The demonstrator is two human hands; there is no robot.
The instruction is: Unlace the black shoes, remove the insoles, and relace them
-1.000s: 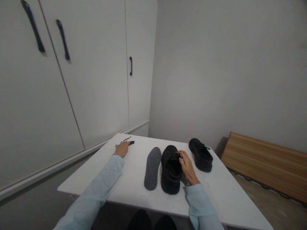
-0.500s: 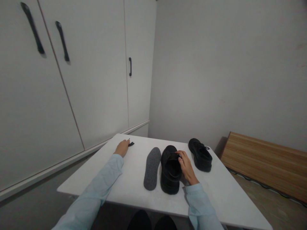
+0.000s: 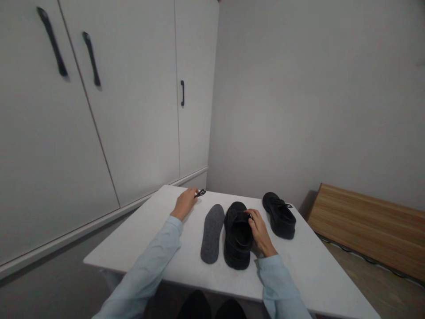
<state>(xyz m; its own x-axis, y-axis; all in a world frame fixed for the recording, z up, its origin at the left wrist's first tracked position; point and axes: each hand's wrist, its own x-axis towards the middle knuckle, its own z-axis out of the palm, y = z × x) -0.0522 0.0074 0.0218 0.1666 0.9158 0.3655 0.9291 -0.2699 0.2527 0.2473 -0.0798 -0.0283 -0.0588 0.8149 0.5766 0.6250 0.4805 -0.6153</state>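
White table point(image 3: 139, 235) — left hand point(image 3: 186, 203) pinching laces point(image 3: 201, 193) — right hand point(image 3: 260, 231) curled against shoe point(image 3: 237, 258)

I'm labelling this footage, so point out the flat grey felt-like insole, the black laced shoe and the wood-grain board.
Flat grey felt-like insole point(image 3: 213, 235), head view, middle.
Black laced shoe point(image 3: 282, 223), head view, side.
Wood-grain board point(image 3: 368, 221), head view, front face.

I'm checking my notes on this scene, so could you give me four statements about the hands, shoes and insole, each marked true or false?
1. The gray insole lies on the white table. True.
2. The left hand is empty. False: it holds a black shoelace.
3. The right hand touches the black shoe nearest the insole. True.
4. The other black shoe stands left of the insole. False: it stands to the right.
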